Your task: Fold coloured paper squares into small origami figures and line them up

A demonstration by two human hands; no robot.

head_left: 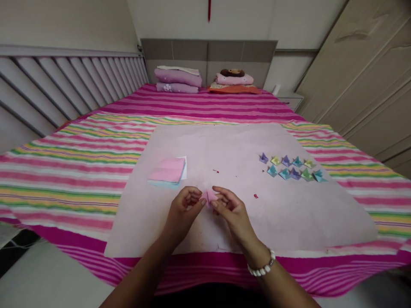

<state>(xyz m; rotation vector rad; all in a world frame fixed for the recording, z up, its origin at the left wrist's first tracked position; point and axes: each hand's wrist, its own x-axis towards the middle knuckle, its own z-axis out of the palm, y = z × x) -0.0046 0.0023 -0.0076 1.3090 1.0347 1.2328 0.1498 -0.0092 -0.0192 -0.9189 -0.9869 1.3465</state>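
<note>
A small folded pink paper [209, 196] is held up between my two hands, a dark slit showing down its middle. My left hand [187, 204] pinches its left side, thumb at the lower edge. From the right, my right hand [231, 209] grips the other side between thumb and fingers; a white bead bracelet [263, 268] circles that wrist. Left of the hands lies a stack of square paper sheets [167, 170], pink on top with blue and white beneath. Over to the right, several folded paper pieces [287, 161] in purple, yellow, blue and green stand in two rows.
A large pale sheet [308, 218] covers the middle of a striped bed [80, 162]. Small red bits [256, 196] and a thin red-ended item [216, 171] lie on it. Folded bedding [177, 80] sits by the headboard [189, 53]; a railing [73, 83] runs along the left.
</note>
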